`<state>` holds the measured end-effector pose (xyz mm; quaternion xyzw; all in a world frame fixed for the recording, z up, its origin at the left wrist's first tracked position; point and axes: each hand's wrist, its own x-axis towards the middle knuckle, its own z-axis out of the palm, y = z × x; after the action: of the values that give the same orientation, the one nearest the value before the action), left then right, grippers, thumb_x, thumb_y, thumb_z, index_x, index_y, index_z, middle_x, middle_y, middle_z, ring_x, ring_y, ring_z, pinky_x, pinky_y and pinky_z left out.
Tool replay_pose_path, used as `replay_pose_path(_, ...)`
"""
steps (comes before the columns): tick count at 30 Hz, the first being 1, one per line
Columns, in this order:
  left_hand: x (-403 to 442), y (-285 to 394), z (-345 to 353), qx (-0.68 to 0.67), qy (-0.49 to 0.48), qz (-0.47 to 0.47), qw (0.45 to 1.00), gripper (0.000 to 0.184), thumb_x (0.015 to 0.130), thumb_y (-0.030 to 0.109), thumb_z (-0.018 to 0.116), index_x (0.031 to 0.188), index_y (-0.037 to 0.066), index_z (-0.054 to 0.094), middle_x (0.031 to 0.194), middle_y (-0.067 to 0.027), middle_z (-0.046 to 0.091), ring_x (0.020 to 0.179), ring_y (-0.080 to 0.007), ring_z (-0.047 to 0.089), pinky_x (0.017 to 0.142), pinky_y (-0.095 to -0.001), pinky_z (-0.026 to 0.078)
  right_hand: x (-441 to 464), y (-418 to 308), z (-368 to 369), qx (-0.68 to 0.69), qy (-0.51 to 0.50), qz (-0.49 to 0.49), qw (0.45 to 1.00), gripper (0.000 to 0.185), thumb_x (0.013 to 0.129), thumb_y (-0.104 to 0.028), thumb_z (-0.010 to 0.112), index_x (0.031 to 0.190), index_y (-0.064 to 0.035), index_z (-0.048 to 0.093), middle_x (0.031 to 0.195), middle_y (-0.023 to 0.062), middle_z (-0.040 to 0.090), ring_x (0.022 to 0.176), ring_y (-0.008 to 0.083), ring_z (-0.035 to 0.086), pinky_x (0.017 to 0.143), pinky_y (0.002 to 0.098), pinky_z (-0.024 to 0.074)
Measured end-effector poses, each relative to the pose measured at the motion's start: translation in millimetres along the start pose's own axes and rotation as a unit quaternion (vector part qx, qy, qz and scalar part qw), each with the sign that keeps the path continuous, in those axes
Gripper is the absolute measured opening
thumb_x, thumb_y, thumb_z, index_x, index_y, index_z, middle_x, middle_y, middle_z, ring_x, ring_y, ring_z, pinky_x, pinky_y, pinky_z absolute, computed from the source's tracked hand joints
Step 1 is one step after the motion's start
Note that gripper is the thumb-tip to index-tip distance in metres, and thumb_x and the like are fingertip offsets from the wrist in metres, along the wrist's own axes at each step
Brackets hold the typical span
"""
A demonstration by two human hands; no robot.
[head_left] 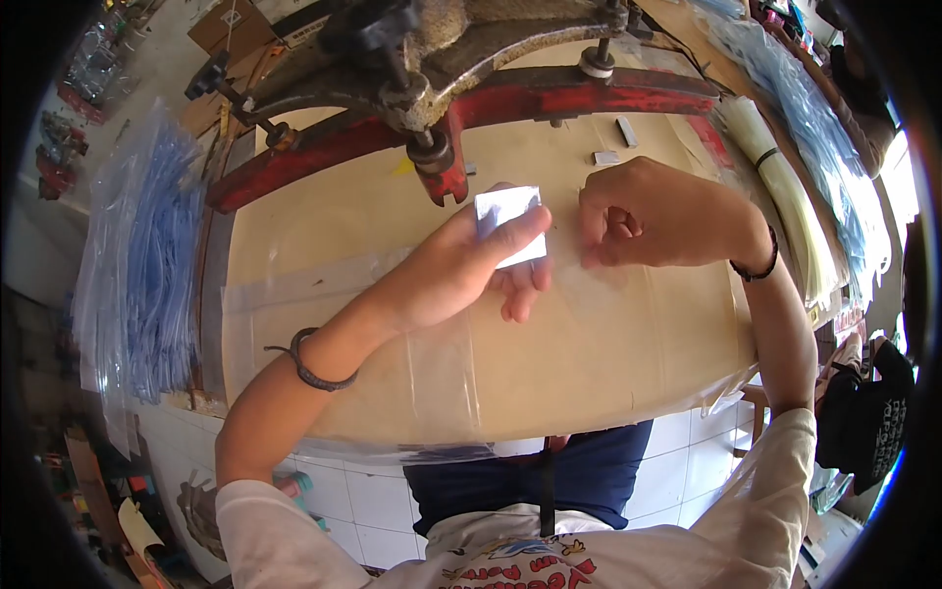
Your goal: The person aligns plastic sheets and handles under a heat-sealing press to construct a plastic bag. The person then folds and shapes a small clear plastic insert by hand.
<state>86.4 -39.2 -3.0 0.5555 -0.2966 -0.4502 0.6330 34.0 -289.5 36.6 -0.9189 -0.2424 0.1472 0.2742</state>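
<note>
My left hand holds a small, shiny, silvery-white square piece, with the thumb lying across its face and the fingers behind it. Whether it is foil or plastic I cannot tell. To the right, my right hand hovers over the tan work surface, apart from the square. Its fingers are curled in, and the front ones are slightly blurred; anything within them is hidden. Beyond my hands, two small metal blocks lie on the surface.
A press with a red metal bar spans the far side. Bluish plastic sheets hang at the left edge. Bundled pale strips and clear blue plastic lie along the right. Cardboard stands at the back left.
</note>
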Motion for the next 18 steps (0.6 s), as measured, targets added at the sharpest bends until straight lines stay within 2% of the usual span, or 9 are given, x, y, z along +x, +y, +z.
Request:
replay_pose_path(2, 1, -4, -3, 0.026, -0.035, 0.034, 0.998, 0.044, 0.098, 0.044, 0.063, 0.116, 0.007, 0.048, 0.09, -0.0112, 0.065, 0.067, -0.019, 0.066, 0.06, -0.03, 0.052, -3, -6, 0, -0.013, 0.023, 0.012, 1.0, 0.015, 0.086, -0.015, 0.075, 0.089, -0.0032, 0.067, 0.08, 0.0078, 0.065, 0.071, 0.0167, 0.066, 0.061, 0.0286, 0.0511)
replay_pose_path(3, 0, -4, -4, -0.017, -0.051, 0.018, 0.998, 0.055, 0.087, 0.041, 0.079, 0.116, 0.007, 0.046, 0.092, -0.0102, 0.065, 0.071, -0.02, 0.068, 0.06, -0.0299, 0.052, -3, -11, -1, -0.022, 0.034, 0.012, 0.999, 0.015, 0.085, -0.014, 0.076, 0.089, -0.0036, 0.066, 0.08, 0.0075, 0.064, 0.072, 0.0171, 0.065, 0.061, 0.0288, 0.0509)
replay_pose_path(6, -4, 5, 4, -0.023, -0.047, 0.02, 0.998, 0.045, 0.086, 0.025, 0.081, 0.108, 0.006, 0.046, 0.085, -0.0063, 0.063, 0.073, -0.0159, 0.067, 0.057, -0.0268, 0.049, 1, -25, 3, 0.011, 0.187, -0.017, 0.982, 0.014, 0.085, -0.009, 0.076, 0.087, -0.0028, 0.063, 0.081, 0.0069, 0.063, 0.07, 0.0175, 0.064, 0.063, 0.0297, 0.0508)
replay_pose_path(7, -4, 0, 0, -0.05, -0.058, 0.019, 0.997, 0.053, 0.083, 0.019, 0.083, 0.115, 0.007, 0.043, 0.088, -0.0077, 0.063, 0.074, -0.0178, 0.067, 0.057, -0.027, 0.049, 3, -29, 5, -0.002, 0.236, -0.071, 0.969, 0.02, 0.081, -0.008, 0.08, 0.089, -0.0025, 0.063, 0.084, 0.0062, 0.063, 0.074, 0.0181, 0.063, 0.063, 0.0312, 0.0507)
replay_pose_path(10, -2, -6, -1, -0.074, -0.073, 0.017, 0.994, 0.054, 0.082, 0.015, 0.082, 0.116, 0.009, 0.041, 0.091, -0.0086, 0.063, 0.075, -0.0183, 0.068, 0.058, -0.0274, 0.049, 6, -35, 10, -0.012, 0.248, -0.227, 0.942, 0.029, 0.076, -0.015, 0.085, 0.095, -0.0038, 0.067, 0.091, 0.0066, 0.063, 0.081, 0.021, 0.064, 0.067, 0.0329, 0.0524)
replay_pose_path(11, -4, -3, -2, -0.07, -0.07, -0.002, 0.995, 0.066, 0.076, 0.024, 0.09, 0.117, 0.01, 0.04, 0.093, -0.0077, 0.062, 0.075, -0.0168, 0.067, 0.059, -0.0275, 0.05, 9, -35, 17, -0.013, 0.262, -0.254, 0.931, 0.038, 0.071, -0.019, 0.088, 0.1, -0.005, 0.069, 0.098, 0.0077, 0.064, 0.09, 0.0258, 0.065, 0.074, 0.0355, 0.0541)
replay_pose_path(13, -5, 2, 3, -0.021, -0.056, -0.001, 0.998, 0.073, 0.073, 0.042, 0.088, 0.117, 0.01, 0.04, 0.092, -0.0057, 0.06, 0.074, -0.0153, 0.065, 0.06, -0.0277, 0.051, 12, -37, 29, -0.016, 0.271, -0.256, 0.928, 0.038, 0.07, -0.019, 0.088, 0.1, -0.0052, 0.07, 0.1, 0.0086, 0.065, 0.093, 0.0277, 0.065, 0.077, 0.0368, 0.0546)
replay_pose_path(15, -5, -3, 3, 0.025, -0.056, 0.01, 0.998, 0.082, 0.07, 0.061, 0.08, 0.118, 0.009, 0.04, 0.091, -0.0038, 0.058, 0.075, -0.0137, 0.065, 0.061, -0.0273, 0.051, 15, -36, 39, 0.012, 0.279, -0.254, 0.926, 0.039, 0.069, -0.018, 0.088, 0.101, -0.0052, 0.07, 0.102, 0.0094, 0.066, 0.094, 0.0283, 0.066, 0.079, 0.0373, 0.0551)
replay_pose_path(18, -4, -17, -6, 0.082, -0.07, 0.053, 0.993, 0.096, 0.066, 0.086, 0.057, 0.119, 0.008, 0.039, 0.09, -0.0016, 0.055, 0.075, -0.0115, 0.063, 0.061, -0.0257, 0.049, 16, -35, 34, 0.018, 0.279, -0.262, 0.924, 0.036, 0.075, -0.017, 0.083, 0.106, -0.0053, 0.069, 0.1, 0.0075, 0.066, 0.089, 0.0253, 0.067, 0.073, 0.0346, 0.0575)
